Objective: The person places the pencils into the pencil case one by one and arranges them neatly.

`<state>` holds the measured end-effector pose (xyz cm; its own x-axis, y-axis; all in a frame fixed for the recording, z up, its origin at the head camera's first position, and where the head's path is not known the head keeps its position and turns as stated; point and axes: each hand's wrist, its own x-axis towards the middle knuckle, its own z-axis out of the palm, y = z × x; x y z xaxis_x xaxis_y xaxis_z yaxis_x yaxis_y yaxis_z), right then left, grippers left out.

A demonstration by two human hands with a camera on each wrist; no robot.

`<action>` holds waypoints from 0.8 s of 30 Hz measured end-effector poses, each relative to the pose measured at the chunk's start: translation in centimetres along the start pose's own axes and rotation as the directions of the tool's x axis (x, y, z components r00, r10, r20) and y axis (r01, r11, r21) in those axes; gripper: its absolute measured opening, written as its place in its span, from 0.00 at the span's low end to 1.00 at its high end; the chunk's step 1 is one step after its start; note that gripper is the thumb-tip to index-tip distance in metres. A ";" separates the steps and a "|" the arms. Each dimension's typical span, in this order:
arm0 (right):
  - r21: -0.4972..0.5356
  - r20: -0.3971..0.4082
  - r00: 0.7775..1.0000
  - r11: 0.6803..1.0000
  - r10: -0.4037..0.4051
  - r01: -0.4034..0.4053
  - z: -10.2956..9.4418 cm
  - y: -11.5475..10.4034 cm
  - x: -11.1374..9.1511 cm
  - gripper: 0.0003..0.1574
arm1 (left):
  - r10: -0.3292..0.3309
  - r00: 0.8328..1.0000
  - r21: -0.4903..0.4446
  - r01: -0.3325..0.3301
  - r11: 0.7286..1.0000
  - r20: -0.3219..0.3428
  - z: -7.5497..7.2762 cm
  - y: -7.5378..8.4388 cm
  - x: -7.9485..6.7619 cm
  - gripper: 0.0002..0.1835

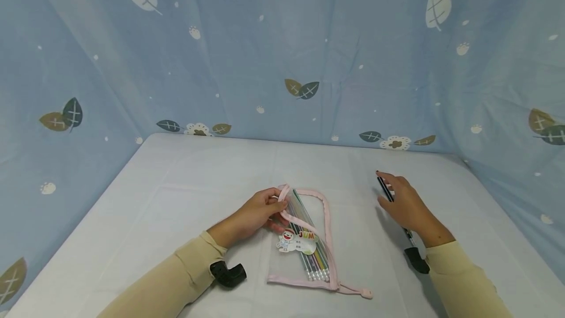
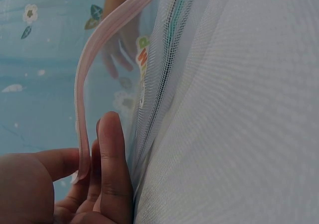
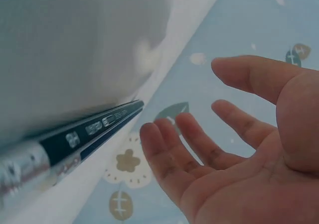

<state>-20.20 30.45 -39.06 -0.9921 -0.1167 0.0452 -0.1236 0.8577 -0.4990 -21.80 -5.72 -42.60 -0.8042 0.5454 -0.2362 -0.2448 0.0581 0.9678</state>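
A clear mesh pencil pouch [image 1: 287, 265] with pink trim and a cartoon label [image 1: 296, 242] lies on the white table. Several pencils [image 1: 317, 261] show through it, silver ends towards me. At its upper left corner, my left hand [image 1: 258, 214] pinches the pink edge [image 2: 82, 104] and lifts it, so the mouth gapes. Off to the right, my right hand [image 1: 403, 206] hovers with fingers spread above dark pencils [image 1: 384, 187] on the table. The right wrist view shows these pencils [image 3: 75, 140] beside the hand, apart from its fingertips; the hand partly hides them in the head view.
A pink zipper pull [image 1: 355, 291] sticks out from the pouch's lower right corner. Black wrist cameras [image 1: 228, 274] sit on both sleeves. Blue leaf-patterned cloth [image 1: 265, 53] hangs behind and beside the white-covered table [image 1: 212, 171].
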 end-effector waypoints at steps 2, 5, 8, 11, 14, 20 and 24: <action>-0.005 0.018 1.000 1.000 0.011 -0.011 0.0 0.1 0.0 0.42 | 0.000 1.000 0.002 0.000 1.000 0.000 0.0 0.1 0.0 0.15; -0.008 0.041 0.999 1.000 0.014 -0.014 0.0 0.2 0.0 0.43 | -0.009 1.000 0.000 0.009 1.000 -0.003 0.0 0.1 -0.1 0.14; -0.002 0.057 0.998 1.000 0.010 -0.010 -0.1 0.3 0.1 0.43 | -0.013 1.000 -0.003 0.013 1.000 -0.004 0.0 0.2 -0.1 0.14; 0.003 0.076 0.997 1.000 0.013 -0.013 -0.1 0.3 0.2 0.43 | -0.014 1.000 0.000 0.014 1.000 -0.005 0.0 0.2 -0.1 0.14; 0.003 0.089 0.996 1.000 0.018 -0.018 -0.1 0.4 0.3 0.43 | -0.017 1.000 -0.004 0.017 1.000 -0.006 0.0 0.2 0.0 0.14; -0.013 0.083 0.996 1.000 0.016 -0.015 0.0 0.6 0.5 0.42 | -0.016 1.000 -0.009 0.016 1.000 -0.004 0.0 0.1 0.1 0.14; -0.021 0.081 0.997 1.000 0.015 -0.013 0.0 0.7 0.6 0.42 | -0.014 1.000 -0.009 0.014 1.000 -0.008 -0.1 0.2 0.2 0.14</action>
<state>-20.87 30.95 -39.38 -0.9890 -0.1441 -0.0319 -0.1112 0.8694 -0.4814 -22.00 -5.67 -42.46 -0.8052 0.5376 -0.2501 -0.2606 0.0580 0.9637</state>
